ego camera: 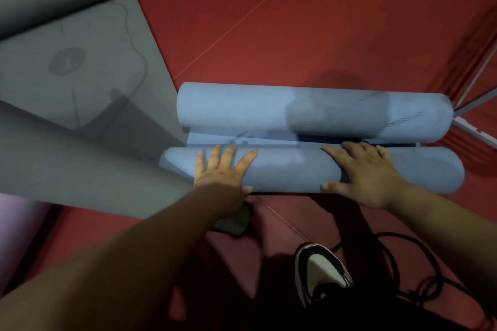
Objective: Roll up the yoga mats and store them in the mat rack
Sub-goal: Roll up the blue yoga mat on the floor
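**Skew risk while rolling**

The left hand (223,166) and right hand (368,172) press flat, fingers extended, gripping nothing, on the near roll (290,172) of the blue mat (209,140) on the floor (295,21). Uneven pressure would likely skew it; the far roll (242,105) may obstruct.

Matt foam, dull floor
Matt, finely ribbed, foam-like blue mat (290,172); matt, smooth grey mat (80,75) with faint printed lines; dull, vinyl-like, seamed red floor (269,21); slight sheen on shoe (320,269) toe.

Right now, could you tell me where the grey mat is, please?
The grey mat lies partly unrolled on the red floor at the head view's left, beside the blue mat.
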Demonstrator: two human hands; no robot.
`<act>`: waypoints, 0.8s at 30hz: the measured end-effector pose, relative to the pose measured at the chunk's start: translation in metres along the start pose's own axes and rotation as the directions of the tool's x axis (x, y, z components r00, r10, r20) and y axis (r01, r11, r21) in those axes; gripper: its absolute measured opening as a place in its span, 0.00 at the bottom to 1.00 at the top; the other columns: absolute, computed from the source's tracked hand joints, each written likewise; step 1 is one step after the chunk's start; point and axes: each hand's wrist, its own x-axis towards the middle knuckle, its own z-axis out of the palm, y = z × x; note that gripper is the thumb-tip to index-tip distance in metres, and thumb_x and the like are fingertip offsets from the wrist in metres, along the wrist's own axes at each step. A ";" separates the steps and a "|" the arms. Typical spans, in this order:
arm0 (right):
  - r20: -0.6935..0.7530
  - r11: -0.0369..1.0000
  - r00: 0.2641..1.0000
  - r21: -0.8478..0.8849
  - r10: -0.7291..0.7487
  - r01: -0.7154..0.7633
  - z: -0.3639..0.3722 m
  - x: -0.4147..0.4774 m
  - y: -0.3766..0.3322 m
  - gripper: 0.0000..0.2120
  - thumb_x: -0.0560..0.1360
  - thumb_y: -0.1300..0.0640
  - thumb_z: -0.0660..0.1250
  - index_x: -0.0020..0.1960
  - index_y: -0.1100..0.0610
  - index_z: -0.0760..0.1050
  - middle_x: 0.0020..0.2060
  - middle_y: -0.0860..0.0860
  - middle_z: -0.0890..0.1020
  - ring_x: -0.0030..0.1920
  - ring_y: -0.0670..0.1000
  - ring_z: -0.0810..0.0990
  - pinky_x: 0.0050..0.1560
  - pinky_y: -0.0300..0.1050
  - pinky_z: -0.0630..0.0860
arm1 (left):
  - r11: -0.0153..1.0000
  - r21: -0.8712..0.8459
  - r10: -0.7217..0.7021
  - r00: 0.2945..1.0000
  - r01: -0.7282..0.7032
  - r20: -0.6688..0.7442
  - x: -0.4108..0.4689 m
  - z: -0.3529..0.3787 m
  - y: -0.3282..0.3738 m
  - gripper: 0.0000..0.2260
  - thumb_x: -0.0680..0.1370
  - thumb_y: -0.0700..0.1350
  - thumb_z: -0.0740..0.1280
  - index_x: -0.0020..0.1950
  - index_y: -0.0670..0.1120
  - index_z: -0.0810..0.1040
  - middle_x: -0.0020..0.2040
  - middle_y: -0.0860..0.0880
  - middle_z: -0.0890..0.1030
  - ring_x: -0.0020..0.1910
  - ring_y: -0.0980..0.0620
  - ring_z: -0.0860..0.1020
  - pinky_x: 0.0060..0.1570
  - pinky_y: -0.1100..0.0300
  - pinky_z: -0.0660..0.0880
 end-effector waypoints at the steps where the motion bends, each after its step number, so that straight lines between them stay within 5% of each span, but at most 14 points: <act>1: 0.002 1.000 1.000 -0.008 0.007 -0.007 0.000 -0.003 -0.002 0.47 0.64 0.19 0.42 0.80 0.36 0.45 0.77 0.51 0.60 0.77 0.56 0.57 0.75 0.58 0.49 | 1.000 -0.010 -0.001 0.998 0.002 0.055 -0.003 -0.007 0.000 0.37 0.80 0.66 0.60 0.80 0.67 0.38 0.84 0.49 0.44 0.82 0.43 0.41 0.77 0.37 0.38; 6: 0.018 0.999 1.000 -0.049 0.025 -0.024 0.003 -0.014 -0.010 0.48 0.63 0.19 0.39 0.79 0.37 0.43 0.78 0.52 0.58 0.77 0.57 0.56 0.75 0.60 0.50 | 0.997 -0.070 -0.005 0.980 0.019 0.197 -0.024 -0.017 0.003 0.39 0.79 0.67 0.61 0.78 0.69 0.34 0.83 0.51 0.35 0.81 0.44 0.34 0.77 0.35 0.38; 11: 0.068 0.999 0.997 -0.009 0.046 -0.046 -0.003 -0.011 -0.011 0.51 0.60 0.18 0.39 0.80 0.36 0.41 0.79 0.53 0.56 0.79 0.58 0.53 0.76 0.61 0.49 | 0.995 -0.085 -0.030 0.982 0.047 0.189 -0.040 -0.016 0.006 0.39 0.78 0.67 0.61 0.79 0.68 0.37 0.82 0.54 0.34 0.81 0.44 0.34 0.78 0.37 0.39; 17: 0.031 1.000 1.000 0.009 0.001 -0.001 -0.004 0.005 0.002 0.49 0.62 0.17 0.42 0.80 0.36 0.45 0.77 0.49 0.61 0.77 0.54 0.58 0.76 0.59 0.53 | 1.000 -0.020 -0.019 0.996 0.021 0.090 -0.027 -0.015 -0.003 0.40 0.77 0.71 0.61 0.79 0.68 0.39 0.84 0.54 0.40 0.82 0.44 0.40 0.76 0.34 0.39; 21: -0.033 1.000 0.999 0.024 -0.016 0.017 0.000 0.016 0.011 0.49 0.64 0.15 0.38 0.80 0.35 0.51 0.77 0.49 0.63 0.76 0.54 0.62 0.74 0.59 0.58 | 0.998 0.031 0.061 0.991 -0.057 -0.119 -0.014 -0.002 -0.008 0.41 0.71 0.75 0.58 0.81 0.65 0.51 0.83 0.47 0.59 0.80 0.37 0.57 0.72 0.27 0.52; 24: -0.038 1.000 0.999 0.012 -0.002 0.003 0.001 0.014 0.009 0.47 0.66 0.16 0.38 0.80 0.35 0.51 0.80 0.50 0.60 0.77 0.55 0.60 0.75 0.59 0.56 | 0.996 0.055 0.074 0.997 -0.074 0.012 0.000 -0.008 -0.008 0.39 0.75 0.76 0.53 0.81 0.64 0.40 0.84 0.47 0.48 0.81 0.36 0.49 0.73 0.28 0.49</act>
